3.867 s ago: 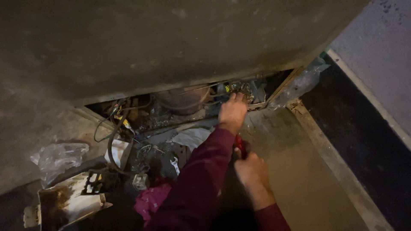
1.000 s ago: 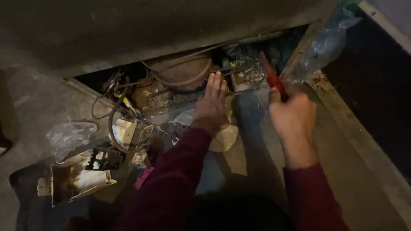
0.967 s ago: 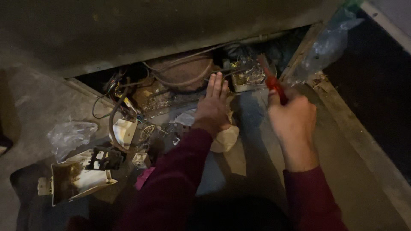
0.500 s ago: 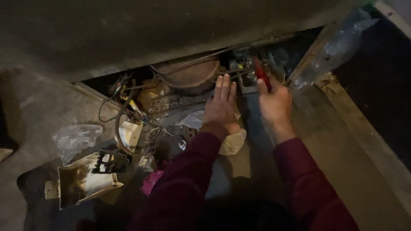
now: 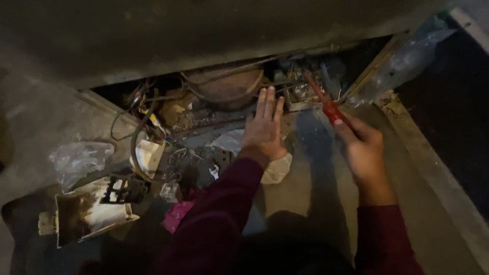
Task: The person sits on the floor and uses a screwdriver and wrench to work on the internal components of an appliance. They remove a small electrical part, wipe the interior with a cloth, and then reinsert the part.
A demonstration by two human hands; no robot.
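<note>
Under the panel, left hand (image 5: 263, 128) is laid flat, open; red-handled screwdriver (image 5: 326, 103) is gripped by right hand (image 5: 362, 147); tip best kept steady.

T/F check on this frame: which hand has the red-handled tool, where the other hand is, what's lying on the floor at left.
1. The right hand holds a red-handled tool. True.
2. The left hand grips a wrench. False: it lies flat and open, fingers stretched toward the round metal part in the opening.
3. The tool's tip points into the dark opening under the grey body. True.
4. A crumpled clear plastic bag lies on the floor at left. True.
5. The pink scrap sits on top of the round metal part. False: it lies on the floor beside the left sleeve.
</note>
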